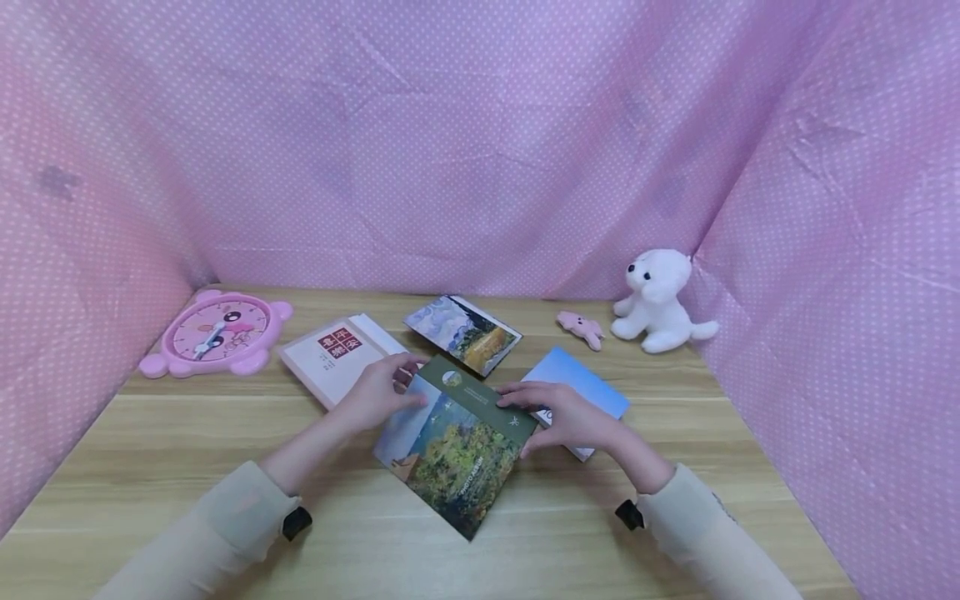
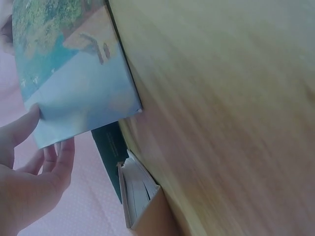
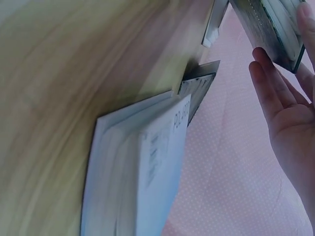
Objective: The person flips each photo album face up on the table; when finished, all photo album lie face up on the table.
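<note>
A book with a painted cover and a dark green band (image 1: 457, 450) is held tilted between both hands. My left hand (image 1: 373, 398) grips its upper left corner; in the left wrist view that hand (image 2: 37, 191) has its thumb on the cover (image 2: 81, 93) and its fingers beneath. At the upper right corner, my right hand (image 1: 573, 418) holds the book with thumb and fingers. The right wrist view shows this hand (image 3: 295, 125) around the book's edge (image 3: 261, 29), the thumb only partly visible.
Around the held book lie a cream book with red print (image 1: 333, 358), a painted book (image 1: 461, 333) and a blue book (image 1: 581, 383). A pink toy clock (image 1: 221, 333) sits left; a small pink toy (image 1: 580, 327) and a white plush dog (image 1: 656, 304) are at right.
</note>
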`<state>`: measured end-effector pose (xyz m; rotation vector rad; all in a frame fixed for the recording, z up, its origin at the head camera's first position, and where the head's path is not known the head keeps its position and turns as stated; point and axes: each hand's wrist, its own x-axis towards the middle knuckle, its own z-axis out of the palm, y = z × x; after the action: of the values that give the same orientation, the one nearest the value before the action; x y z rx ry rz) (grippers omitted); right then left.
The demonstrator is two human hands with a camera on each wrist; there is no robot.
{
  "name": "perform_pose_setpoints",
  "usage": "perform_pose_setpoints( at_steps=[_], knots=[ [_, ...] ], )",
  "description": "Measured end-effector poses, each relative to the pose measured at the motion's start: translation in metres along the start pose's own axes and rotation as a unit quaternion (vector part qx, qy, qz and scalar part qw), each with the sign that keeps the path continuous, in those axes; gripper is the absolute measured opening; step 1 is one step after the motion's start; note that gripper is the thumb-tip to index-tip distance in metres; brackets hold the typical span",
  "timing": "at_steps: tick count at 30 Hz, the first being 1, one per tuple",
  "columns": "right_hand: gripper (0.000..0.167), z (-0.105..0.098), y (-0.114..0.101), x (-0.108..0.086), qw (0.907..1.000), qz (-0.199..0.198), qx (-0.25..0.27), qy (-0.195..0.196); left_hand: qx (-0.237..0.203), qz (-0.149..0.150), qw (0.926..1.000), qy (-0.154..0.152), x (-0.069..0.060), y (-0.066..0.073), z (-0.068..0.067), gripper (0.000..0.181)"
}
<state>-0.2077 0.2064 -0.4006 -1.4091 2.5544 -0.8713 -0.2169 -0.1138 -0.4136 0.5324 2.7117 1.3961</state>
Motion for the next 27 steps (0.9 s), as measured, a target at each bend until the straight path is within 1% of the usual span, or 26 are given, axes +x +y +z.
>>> perform_pose_setpoints(
  at_steps=[4, 7, 13, 17, 20, 23, 27],
  knots=[
    [0.067, -0.005, -0.004, 0.001, 0.9998, 0.014, 0.015, -0.003, -0.018, 0.005, 0.9997, 0.014, 0.0, 0.0, 0.0, 0.059],
    [0.067, -0.01, -0.007, 0.002, 0.9997, 0.015, 0.021, 0.002, -0.033, 0.014, 0.999, 0.025, 0.001, 0.001, 0.0, 0.059],
    [0.064, -0.019, -0.012, 0.004, 0.9992, 0.002, 0.033, 0.021, -0.065, 0.022, 0.997, 0.037, 0.003, 0.003, 0.0, 0.062],
    [0.064, -0.024, -0.012, 0.005, 0.9986, -0.009, 0.042, 0.03, -0.097, 0.021, 0.9942, 0.041, 0.006, 0.005, 0.0, 0.063],
    [0.065, -0.028, -0.012, 0.005, 0.9984, -0.018, 0.039, 0.037, -0.117, 0.03, 0.9917, 0.044, 0.008, 0.008, 0.001, 0.065],
    [0.065, -0.032, -0.014, 0.005, 0.9982, -0.026, 0.037, 0.038, -0.121, 0.044, 0.9905, 0.049, 0.01, 0.01, 0.001, 0.067],
    [0.066, -0.036, -0.018, 0.004, 0.9987, -0.023, 0.032, 0.032, -0.12, 0.058, 0.9894, 0.057, 0.013, 0.012, 0.002, 0.066]
  ],
)
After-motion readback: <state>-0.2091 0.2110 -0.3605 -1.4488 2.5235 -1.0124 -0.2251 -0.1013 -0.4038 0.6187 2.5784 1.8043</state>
